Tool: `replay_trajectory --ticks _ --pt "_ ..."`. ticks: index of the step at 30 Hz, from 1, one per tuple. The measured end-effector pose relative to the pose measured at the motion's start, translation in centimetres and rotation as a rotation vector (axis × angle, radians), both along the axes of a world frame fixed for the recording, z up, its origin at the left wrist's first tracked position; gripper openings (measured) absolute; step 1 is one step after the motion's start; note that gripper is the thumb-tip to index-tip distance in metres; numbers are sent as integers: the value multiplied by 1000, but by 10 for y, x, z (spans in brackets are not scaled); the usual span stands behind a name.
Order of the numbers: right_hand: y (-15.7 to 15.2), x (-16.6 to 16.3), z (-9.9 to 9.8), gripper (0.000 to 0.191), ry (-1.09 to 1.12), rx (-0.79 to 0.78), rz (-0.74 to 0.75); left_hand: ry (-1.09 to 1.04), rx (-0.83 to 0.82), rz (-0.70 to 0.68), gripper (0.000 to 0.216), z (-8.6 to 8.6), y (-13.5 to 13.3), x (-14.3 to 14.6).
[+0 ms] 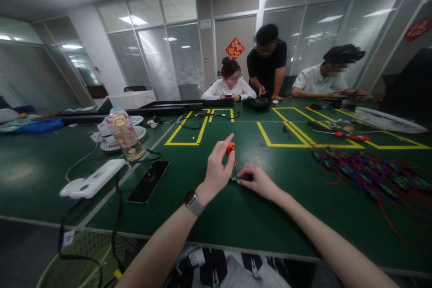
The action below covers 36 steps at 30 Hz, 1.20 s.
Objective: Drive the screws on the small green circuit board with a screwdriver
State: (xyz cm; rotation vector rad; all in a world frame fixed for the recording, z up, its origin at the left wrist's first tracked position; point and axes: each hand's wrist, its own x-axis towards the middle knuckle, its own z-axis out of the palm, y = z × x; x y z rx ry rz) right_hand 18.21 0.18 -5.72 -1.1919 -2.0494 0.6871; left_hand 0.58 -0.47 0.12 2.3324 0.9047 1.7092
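My left hand [218, 166], with a watch on its wrist, is closed round the orange handle of a small screwdriver [230, 148] held upright, tip down. My right hand [258, 181] lies on the green table [236, 216] and pinches a small dark part [236, 179] right under the screwdriver tip. The part is too small to name.
A black phone [148, 181], a white power strip [92, 180] and a plastic bottle [125, 134] lie to the left. A heap of red, blue and green wired parts [367, 173] lies to the right. Three people are at the far side. A basket [77, 265] stands below the table edge.
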Motion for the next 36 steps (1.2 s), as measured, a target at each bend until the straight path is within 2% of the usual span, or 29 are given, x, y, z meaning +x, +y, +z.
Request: replay_trajectory --ticks 6,12,18,24,26,30,32,36 --pt "0 0 0 10 -18 11 -7 -56 -28 88 27 2 2 -2" --pt "0 -1 1 10 -12 6 -8 -16 -6 22 39 2 0 -1" --pt "-1 -1 0 9 -5 10 -12 -86 23 127 25 0 3 0" --pt "1 -1 -3 8 8 20 -8 -46 -31 -53 41 0 1 0" --pt "1 -1 -4 8 12 21 -11 -34 -55 -88 40 1 2 0" --pt "0 -1 -3 9 15 8 -17 -50 -37 -22 25 2 3 1" --pt "0 -1 -2 9 11 2 -20 -53 -35 6 28 2 2 1" --pt "0 -1 -2 10 11 -4 -16 -58 -48 -21 38 1 0 0"
